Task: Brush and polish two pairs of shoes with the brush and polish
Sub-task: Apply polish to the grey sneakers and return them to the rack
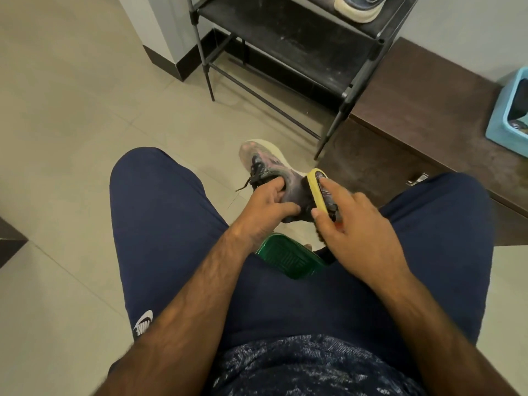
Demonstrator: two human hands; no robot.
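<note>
Two hands are meeting at centre frame: the left hand [268, 208] is gripping a grey-pink sneaker [267, 171] by its collar, while the right hand [354, 227] is grasping a yellow-backed brush [317, 190] against its heel. Both wrists are partly covering a green container [285, 260] below. A black shoe rack [285, 38] is standing above, holding a second sneaker [363, 10] at upper right.

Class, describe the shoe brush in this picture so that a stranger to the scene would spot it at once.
Just below the black metal shoe rack, at picture centre, two hands meet. The right hand grips an oblong yellow-edged brush against the worn grey-pink sneaker held by the left hand. It is the only yellow thing there.
</note>
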